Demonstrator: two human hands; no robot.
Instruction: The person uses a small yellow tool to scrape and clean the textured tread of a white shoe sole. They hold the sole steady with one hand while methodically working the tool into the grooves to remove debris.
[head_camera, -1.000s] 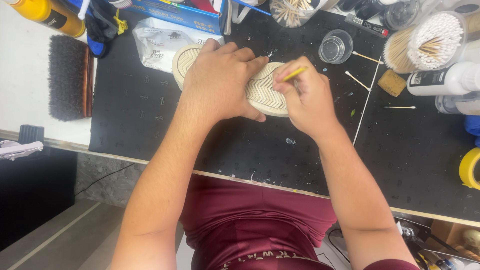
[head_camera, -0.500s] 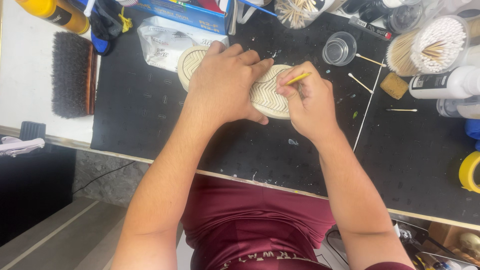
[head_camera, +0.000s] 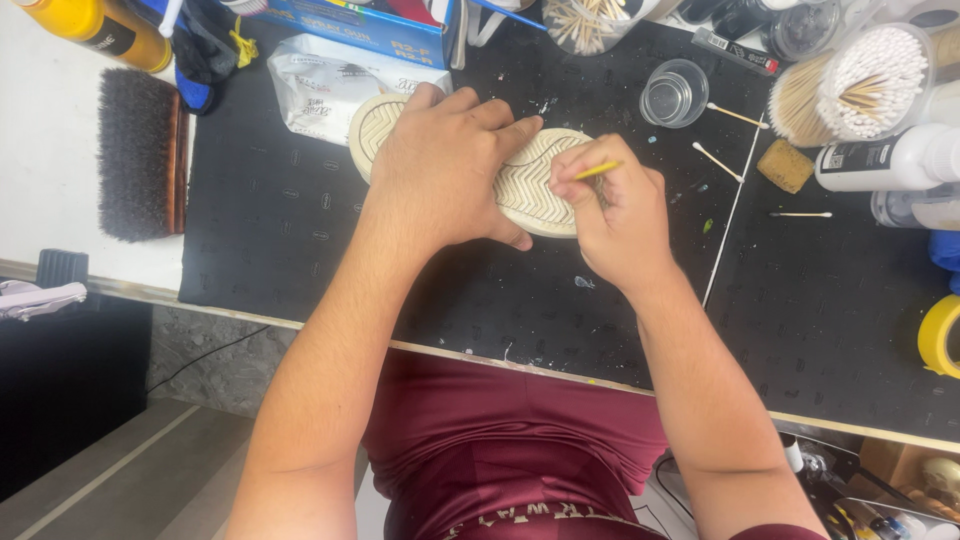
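A shoe (head_camera: 535, 180) lies sole-up on the black mat (head_camera: 300, 240), its cream sole showing a zigzag tread. My left hand (head_camera: 445, 165) lies flat over the middle of the sole, pressing it down, and hides much of it. My right hand (head_camera: 615, 215) is at the sole's right end, pinching a thin yellow stick (head_camera: 597, 171) whose tip rests on the tread grooves.
A dark bristle brush (head_camera: 140, 150) lies at the left, a crumpled white bag (head_camera: 315, 85) behind the shoe. A small clear cup (head_camera: 673, 93), loose cotton swabs (head_camera: 718, 160), a swab jar (head_camera: 870, 70), a white bottle (head_camera: 885, 155), a sponge piece (head_camera: 785, 165) and yellow tape (head_camera: 940, 335) crowd the right.
The view has shifted slightly. My right hand has moved a little along the sole with the stick; my left hand stays pressed on the shoe.
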